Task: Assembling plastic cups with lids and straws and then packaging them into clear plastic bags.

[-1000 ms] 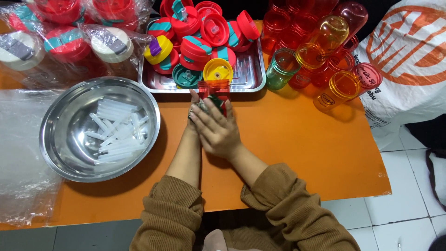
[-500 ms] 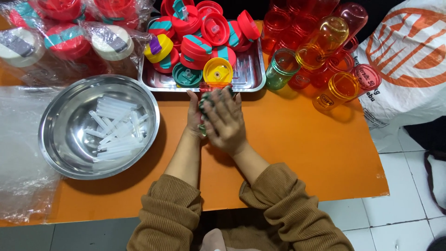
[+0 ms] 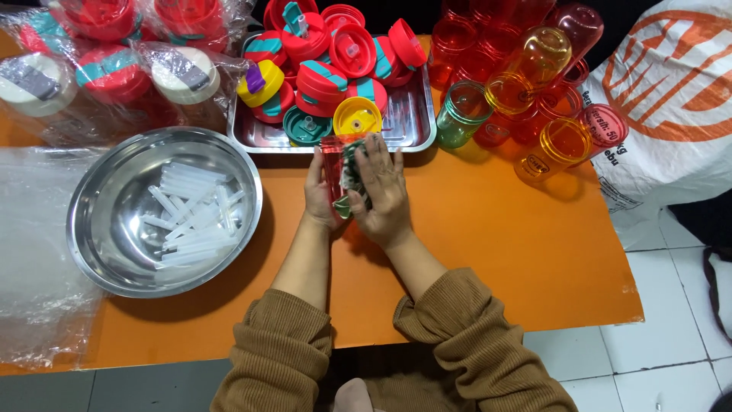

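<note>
Both hands joined over the orange bench, just in front of the steel tray. Left hand wrapped around a red bottle from the left side, fingers closed on its wall. Right hand laid over the green lid at the bottle's near end, fingers spread across it and pressing down (palm hides most of the lid, so cannot tell how far the lid sits on the neck).

Bottle lying flat, long axis running away from the body, base toward the tray and mouth toward the chest. So the lid sits between the two palms, directly under the right hand, with the left hand just beside it on the bottle. Right hand the nearer one to the lid; left hand only bracing.

Around: tray heaped with more red, green and yellow lids, touching almost the bottle's far end. Left of the hands, well apart, a steel bowl with white straws inside. Right of the tray, a group of empty red, orange and green bottles, some upright, some tipped. Far left, bagged bottles in clear plastic.
</note>
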